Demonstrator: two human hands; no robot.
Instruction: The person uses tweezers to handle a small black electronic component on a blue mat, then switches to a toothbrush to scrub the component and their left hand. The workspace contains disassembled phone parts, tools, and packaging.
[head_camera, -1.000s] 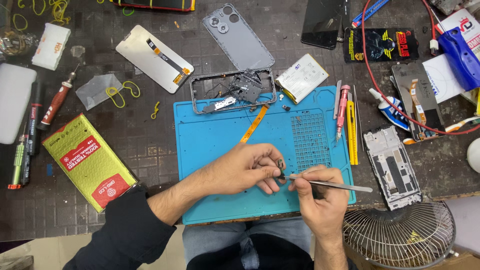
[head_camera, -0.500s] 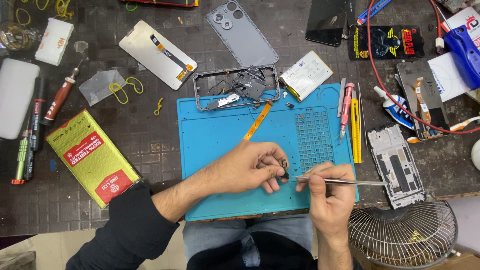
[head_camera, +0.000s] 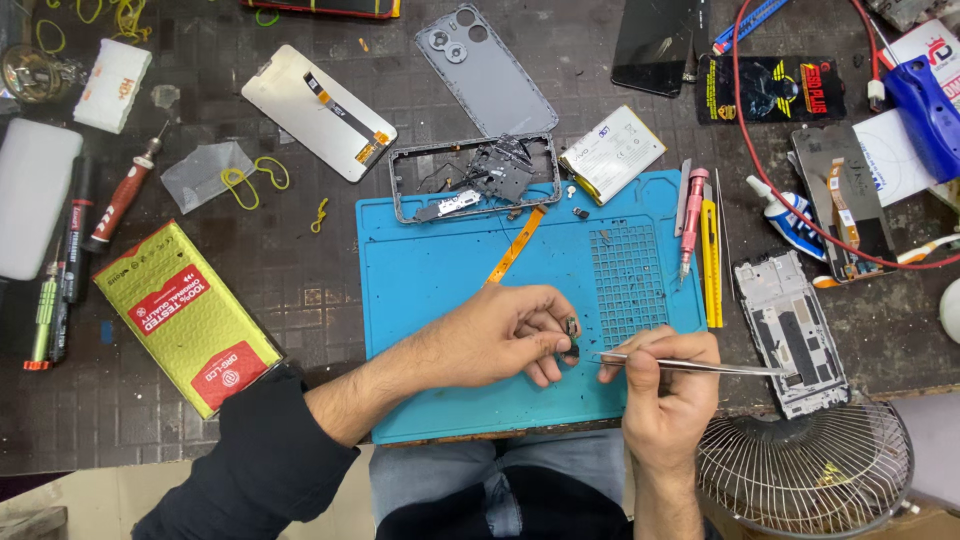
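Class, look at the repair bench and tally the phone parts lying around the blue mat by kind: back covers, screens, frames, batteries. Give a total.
Back cover: 1
Screens, white and black: 2
Frames, dark, pale and grey: 3
Battery: 1
Total: 7

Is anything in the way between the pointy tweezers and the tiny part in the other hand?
Nothing visible is. The left hand pinches the small dark part over the blue mat. The right hand holds the tweezers, and their tip sits just right of the part, with only bare mat showing between.
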